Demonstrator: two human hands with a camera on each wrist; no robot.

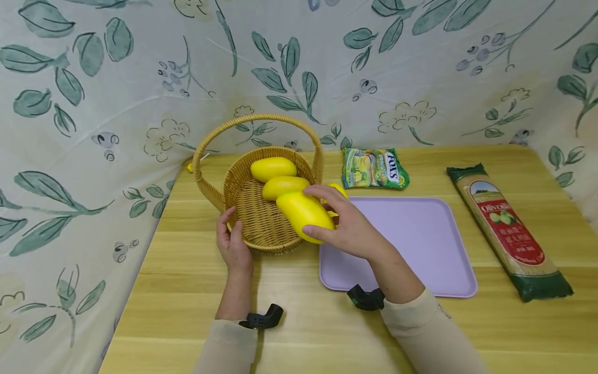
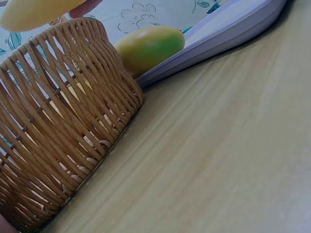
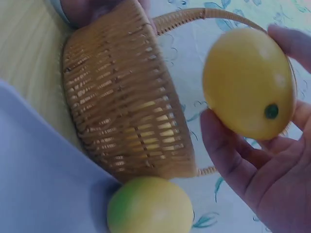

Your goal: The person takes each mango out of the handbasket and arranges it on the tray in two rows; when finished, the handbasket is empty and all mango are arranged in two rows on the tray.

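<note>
A yellow mango is held by my right hand above the right rim of the wicker basket. In the right wrist view, the thumb and fingers grip that mango around its sides. At the basket's front left, my left hand holds the rim. Inside the basket lie two more mangoes, one farther back and one nearer. Another mango, yellow with a green patch, rests by the tray's far left corner beside the basket; in the head view my right hand partly hides it.
A lilac tray lies right of the basket. Behind it is a green candy bag. Farther right is a long spaghetti pack. The basket's tall handle arches over its back. Patterned cloth hangs behind the table.
</note>
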